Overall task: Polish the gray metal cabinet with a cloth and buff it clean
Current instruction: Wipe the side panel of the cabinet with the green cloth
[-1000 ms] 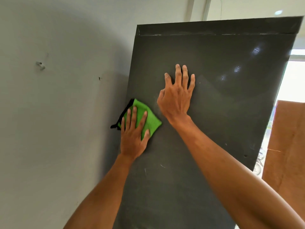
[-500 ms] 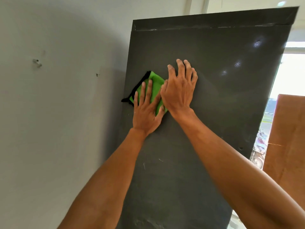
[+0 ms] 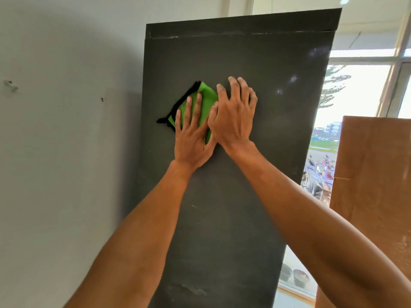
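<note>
Polishing, frame centre: left hand (image 3: 191, 138) flat, pressing cloth (image 3: 205, 94) on cabinet (image 3: 244, 196); right hand (image 3: 233, 114) loosely spread, empty, bracing. Next, likely: lower smudges.

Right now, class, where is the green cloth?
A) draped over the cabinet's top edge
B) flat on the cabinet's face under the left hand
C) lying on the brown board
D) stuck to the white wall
B: the green cloth lies flat against the gray cabinet, with the straight fingers of the left hand pressing on it.
</note>
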A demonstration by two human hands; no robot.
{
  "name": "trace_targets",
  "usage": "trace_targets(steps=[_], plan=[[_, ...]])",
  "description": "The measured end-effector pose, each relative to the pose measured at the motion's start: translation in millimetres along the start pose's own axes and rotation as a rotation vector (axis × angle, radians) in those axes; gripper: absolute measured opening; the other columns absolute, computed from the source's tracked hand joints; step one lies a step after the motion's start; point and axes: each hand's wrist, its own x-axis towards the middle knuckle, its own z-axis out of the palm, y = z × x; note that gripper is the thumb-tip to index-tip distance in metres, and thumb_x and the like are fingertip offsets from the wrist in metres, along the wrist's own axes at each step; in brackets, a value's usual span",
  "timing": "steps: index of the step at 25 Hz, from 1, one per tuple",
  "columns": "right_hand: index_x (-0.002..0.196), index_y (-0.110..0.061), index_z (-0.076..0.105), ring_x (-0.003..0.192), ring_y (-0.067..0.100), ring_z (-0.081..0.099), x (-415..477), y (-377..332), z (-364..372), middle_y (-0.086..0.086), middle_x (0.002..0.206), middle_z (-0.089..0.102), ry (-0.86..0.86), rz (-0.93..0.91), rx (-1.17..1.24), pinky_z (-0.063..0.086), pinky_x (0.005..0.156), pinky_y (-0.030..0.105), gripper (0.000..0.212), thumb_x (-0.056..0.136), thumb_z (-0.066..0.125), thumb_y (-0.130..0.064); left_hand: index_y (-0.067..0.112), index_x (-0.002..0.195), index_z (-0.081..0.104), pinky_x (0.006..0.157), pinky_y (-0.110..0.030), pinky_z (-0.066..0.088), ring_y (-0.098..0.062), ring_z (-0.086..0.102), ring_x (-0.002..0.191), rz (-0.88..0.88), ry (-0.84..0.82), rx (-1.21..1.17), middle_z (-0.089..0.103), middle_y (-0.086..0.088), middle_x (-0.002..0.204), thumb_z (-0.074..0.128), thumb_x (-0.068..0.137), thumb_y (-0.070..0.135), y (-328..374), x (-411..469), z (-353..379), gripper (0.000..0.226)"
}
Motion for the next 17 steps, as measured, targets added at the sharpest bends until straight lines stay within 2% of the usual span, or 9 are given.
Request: trace_targets(steps=[3,5,6,8,10,11,14,17], plan=[[0.124,-0.01,0.067,0.137,0.036,0.047,-8,10,-9,0.017,0.141,0.057,-0.06,-0.045,0.006,0.034,0.112,0.053,0.05,0.084,0.042,-0.022,0.027,0.163,0.002,0.124,-0.059,0.016,-0.031,0.009,0.159,0.064,-0.009,0.014,0.015,-0.01,0.171,0.034,0.102,0.05,14,-47,9,0.072],[0.124,-0.011,0.068,0.135,0.035,0.048,-7,16,-17,0.017,0.139,0.058,-0.061,-0.048,0.019,0.035,0.111,0.052,0.048,0.082,0.047,-0.021,0.032,0.163,-0.001,0.125,-0.057,0.015,-0.029,0.009,0.159,0.102,-0.005,0.004,0.016,-0.008,0.171,0.038,0.101,0.051,11,-31,4,0.075],[0.123,-0.011,0.069,0.134,0.034,0.049,-4,19,-20,0.016,0.138,0.059,-0.052,-0.04,0.032,0.036,0.11,0.051,0.047,0.082,0.048,-0.02,0.035,0.162,0.0,0.126,-0.056,0.013,-0.027,0.008,0.159,0.093,-0.006,0.004,0.014,-0.006,0.172,0.036,0.103,0.052,12,-11,0,0.072],[0.122,-0.011,0.069,0.133,0.034,0.051,6,26,-25,0.016,0.136,0.061,-0.019,-0.006,0.067,0.038,0.109,0.05,0.048,0.081,0.048,-0.021,0.039,0.162,0.004,0.126,-0.054,0.009,-0.025,0.004,0.159,0.013,-0.008,-0.015,0.01,-0.004,0.172,0.019,0.106,0.057,18,33,-9,0.061],[0.123,-0.011,0.069,0.131,0.033,0.052,11,32,-29,0.015,0.134,0.062,0.005,0.032,0.099,0.04,0.107,0.048,0.047,0.081,0.049,-0.02,0.04,0.162,0.008,0.126,-0.055,0.006,-0.025,0.0,0.159,-0.08,-0.001,-0.025,0.006,-0.004,0.173,0.011,0.105,0.058,29,46,-9,0.06],[0.123,-0.011,0.069,0.13,0.033,0.053,11,34,-31,0.015,0.133,0.062,0.006,0.041,0.106,0.04,0.106,0.048,0.047,0.081,0.049,-0.02,0.037,0.163,0.008,0.126,-0.056,0.006,-0.026,0.0,0.159,-0.074,0.0,-0.02,0.005,-0.005,0.173,0.014,0.105,0.058,37,38,-6,0.062],[0.122,-0.013,0.069,0.125,0.032,0.054,3,42,-37,0.013,0.13,0.063,-0.035,0.024,0.093,0.042,0.103,0.046,0.046,0.082,0.049,-0.019,0.024,0.163,0.011,0.125,-0.059,0.012,-0.03,0.004,0.159,0.108,-0.039,-0.03,0.013,-0.009,0.171,0.028,0.103,0.056,63,-6,0,0.07],[0.119,-0.015,0.071,0.112,0.029,0.057,-7,46,-40,0.008,0.122,0.065,-0.029,-0.003,0.077,0.043,0.09,0.041,0.036,0.085,0.058,-0.013,0.016,0.163,0.017,0.127,-0.056,0.01,-0.027,0.003,0.159,0.121,-0.07,-0.064,0.012,-0.007,0.171,0.035,0.101,0.06,69,-16,-2,0.078]])
